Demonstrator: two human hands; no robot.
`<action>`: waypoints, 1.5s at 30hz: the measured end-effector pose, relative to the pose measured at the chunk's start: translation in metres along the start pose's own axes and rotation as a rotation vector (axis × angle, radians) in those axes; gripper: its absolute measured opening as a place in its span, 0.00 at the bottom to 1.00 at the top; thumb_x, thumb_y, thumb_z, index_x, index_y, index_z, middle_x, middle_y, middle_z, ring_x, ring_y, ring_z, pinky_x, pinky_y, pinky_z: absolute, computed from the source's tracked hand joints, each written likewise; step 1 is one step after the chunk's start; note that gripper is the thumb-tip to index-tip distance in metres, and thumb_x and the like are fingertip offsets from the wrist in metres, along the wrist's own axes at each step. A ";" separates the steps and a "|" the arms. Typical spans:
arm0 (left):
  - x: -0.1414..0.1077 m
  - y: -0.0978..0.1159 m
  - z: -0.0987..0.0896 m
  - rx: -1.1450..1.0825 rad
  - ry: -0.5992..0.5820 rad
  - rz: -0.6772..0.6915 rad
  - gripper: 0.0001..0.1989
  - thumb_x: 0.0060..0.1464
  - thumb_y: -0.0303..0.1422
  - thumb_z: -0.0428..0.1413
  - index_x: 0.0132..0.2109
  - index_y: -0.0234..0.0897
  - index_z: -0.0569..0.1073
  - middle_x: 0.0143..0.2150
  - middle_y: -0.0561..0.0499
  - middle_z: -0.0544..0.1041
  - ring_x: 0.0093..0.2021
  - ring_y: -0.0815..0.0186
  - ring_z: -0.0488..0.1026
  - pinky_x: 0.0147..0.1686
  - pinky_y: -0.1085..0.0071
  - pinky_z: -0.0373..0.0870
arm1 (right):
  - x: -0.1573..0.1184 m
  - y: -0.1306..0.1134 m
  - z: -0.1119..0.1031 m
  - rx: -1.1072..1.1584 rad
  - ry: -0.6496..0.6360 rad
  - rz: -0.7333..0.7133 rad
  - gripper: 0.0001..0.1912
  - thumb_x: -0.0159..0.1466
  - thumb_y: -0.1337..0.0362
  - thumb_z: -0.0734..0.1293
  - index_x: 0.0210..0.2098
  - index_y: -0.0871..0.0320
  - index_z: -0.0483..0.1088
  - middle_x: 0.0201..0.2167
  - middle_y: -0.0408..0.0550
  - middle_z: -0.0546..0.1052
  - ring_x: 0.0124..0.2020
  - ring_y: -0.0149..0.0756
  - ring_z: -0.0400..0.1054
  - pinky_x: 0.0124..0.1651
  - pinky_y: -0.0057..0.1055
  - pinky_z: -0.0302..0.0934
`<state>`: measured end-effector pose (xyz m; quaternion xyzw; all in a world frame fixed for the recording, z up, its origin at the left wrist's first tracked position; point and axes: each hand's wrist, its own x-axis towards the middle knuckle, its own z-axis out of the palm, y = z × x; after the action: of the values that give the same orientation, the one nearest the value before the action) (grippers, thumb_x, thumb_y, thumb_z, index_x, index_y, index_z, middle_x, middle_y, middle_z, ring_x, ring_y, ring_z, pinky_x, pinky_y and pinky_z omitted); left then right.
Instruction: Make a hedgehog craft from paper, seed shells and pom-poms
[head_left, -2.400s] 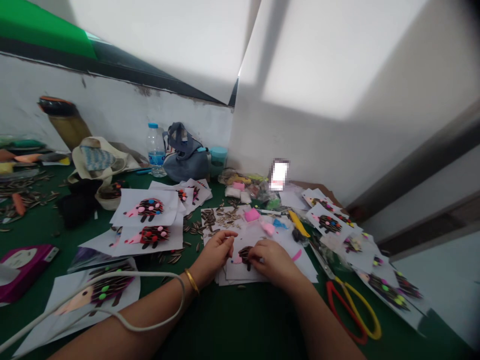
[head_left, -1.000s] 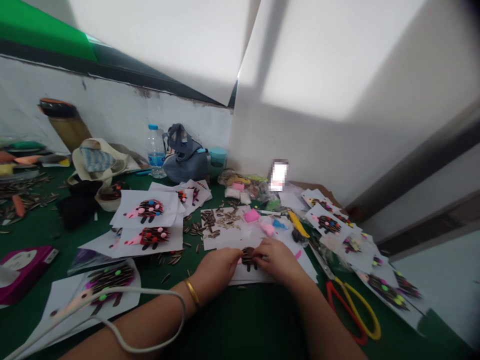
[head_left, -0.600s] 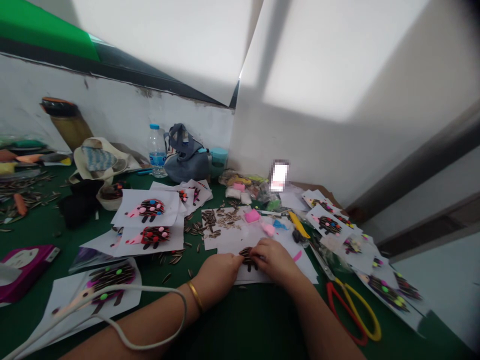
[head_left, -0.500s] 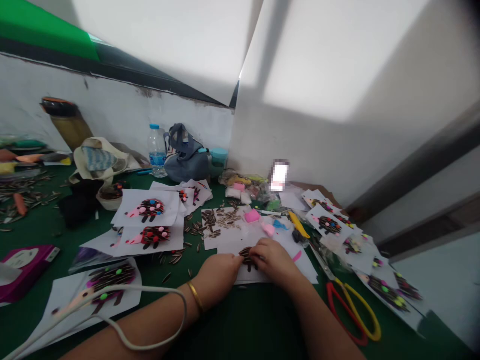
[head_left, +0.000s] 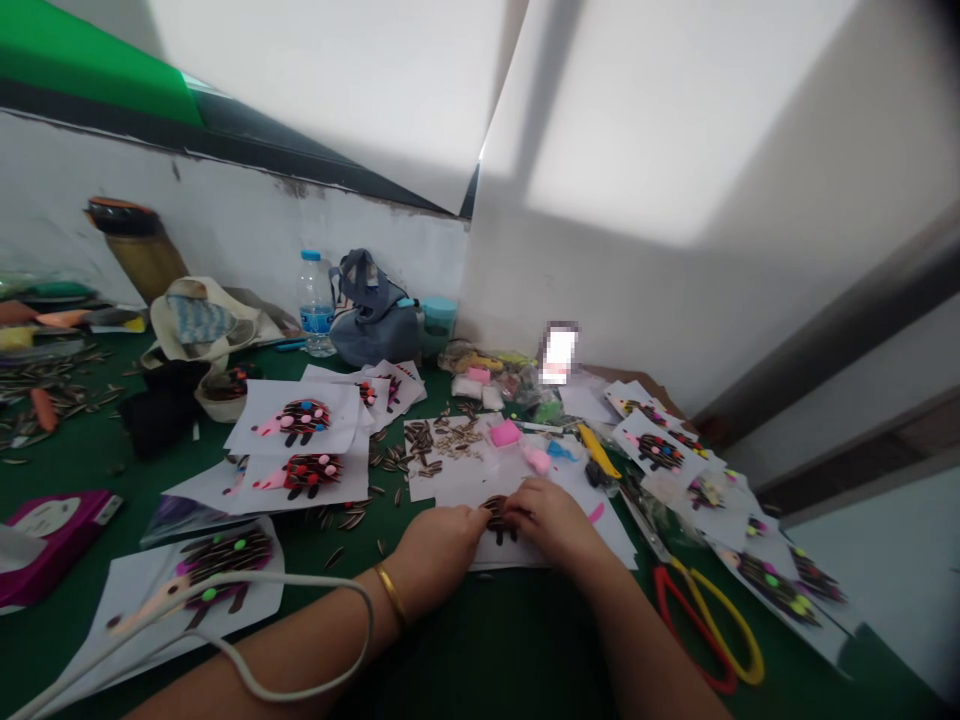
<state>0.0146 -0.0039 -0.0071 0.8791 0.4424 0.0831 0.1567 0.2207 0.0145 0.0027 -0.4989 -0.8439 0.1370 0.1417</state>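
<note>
Our forearms [head_left: 300, 648] slant inward from both sides. Our right hand [head_left: 553, 522] arches, its fingers [head_left: 520, 516] bent and pointing left; our left hand [head_left: 441, 550] reaches toward it, most fingers hidden.

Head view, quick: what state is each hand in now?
Left hand: partly closed, tips at the brown seed figure; grip cannot be told.
Right hand: curled, tips at the figure's other side; anything held is hidden.

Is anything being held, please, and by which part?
It cannot be told: left hand and right hand are at opposite ends of the brown hedgehog figure.
</note>
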 end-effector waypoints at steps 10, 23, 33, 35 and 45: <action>0.008 0.006 -0.008 -1.488 0.026 -0.285 0.20 0.54 0.32 0.46 0.54 0.35 0.65 0.21 0.62 0.60 0.16 0.75 0.50 0.16 0.77 0.46 | -0.003 -0.030 0.000 0.356 0.175 -0.054 0.10 0.66 0.65 0.62 0.43 0.54 0.74 0.38 0.47 0.74 0.42 0.36 0.67 0.46 0.31 0.60; 0.006 0.011 -0.006 -1.594 -0.087 -0.298 0.31 0.56 0.47 0.51 0.61 0.36 0.60 0.22 0.58 0.68 0.14 0.78 0.48 0.16 0.77 0.40 | -0.003 -0.037 -0.003 0.584 0.082 -0.017 0.05 0.61 0.65 0.67 0.33 0.56 0.76 0.31 0.45 0.72 0.36 0.33 0.68 0.42 0.29 0.62; 0.003 0.009 -0.014 -1.660 -0.228 -0.397 0.30 0.53 0.58 0.46 0.43 0.35 0.69 0.16 0.65 0.51 0.14 0.78 0.41 0.17 0.76 0.34 | -0.004 -0.040 0.006 0.460 0.066 -0.026 0.07 0.58 0.70 0.68 0.35 0.54 0.76 0.36 0.45 0.74 0.41 0.34 0.68 0.46 0.30 0.61; 0.004 0.008 -0.013 -1.677 -0.203 -0.389 0.27 0.54 0.57 0.48 0.40 0.35 0.69 0.17 0.64 0.53 0.14 0.78 0.42 0.17 0.76 0.34 | -0.004 -0.040 0.004 0.454 0.096 -0.030 0.05 0.60 0.68 0.67 0.34 0.55 0.76 0.34 0.45 0.74 0.40 0.34 0.68 0.45 0.29 0.61; 0.015 -0.010 -0.004 -1.103 0.156 -0.406 0.15 0.56 0.40 0.47 0.40 0.35 0.72 0.21 0.59 0.63 0.20 0.73 0.59 0.19 0.76 0.53 | 0.002 0.006 0.001 0.277 0.284 0.206 0.05 0.59 0.66 0.64 0.29 0.57 0.72 0.31 0.45 0.75 0.35 0.36 0.67 0.38 0.30 0.59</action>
<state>0.0150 0.0148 -0.0066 0.5567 0.5036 0.3337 0.5702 0.2244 0.0190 -0.0009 -0.5726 -0.7333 0.1935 0.3116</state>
